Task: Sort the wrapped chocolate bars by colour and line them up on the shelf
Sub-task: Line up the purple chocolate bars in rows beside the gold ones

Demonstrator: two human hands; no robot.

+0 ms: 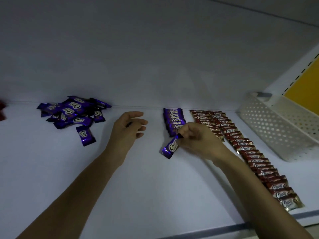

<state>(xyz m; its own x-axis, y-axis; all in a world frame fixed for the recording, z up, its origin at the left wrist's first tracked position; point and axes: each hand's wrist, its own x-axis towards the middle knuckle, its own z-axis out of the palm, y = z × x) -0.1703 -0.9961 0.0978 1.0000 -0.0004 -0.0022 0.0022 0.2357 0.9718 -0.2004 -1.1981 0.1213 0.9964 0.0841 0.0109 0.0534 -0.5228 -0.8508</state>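
**Purple bar in the right hand, just below the purple row**

Head view: the right hand (198,140) sits centre-right of the frame, fingertips pinching the upper end of one purple bar (170,148). The bar hangs slanted, its lower end pointing down-left toward the white shelf (155,187); whether it touches the surface, I cannot tell. It sits right at the near end of the purple row (174,121), a short overlapping line that runs up to the back wall.

The left hand (129,128) is at centre frame, fingers loose and slightly spread, holding nothing, between the row and the pile.

Upper left, against the back wall, lies the purple pile (72,111), a loose unsorted heap. One stray bar (85,136) lies by itself just below it.

Right of the purple row run the red rows (241,144): a short one near the wall and a long one stretching diagonally to the lower right, close to the shelf's front edge. Further right stands a white perforated basket (276,128), tilted. At the far left edge, a sliver of red wrappers (2,109) peeks in.
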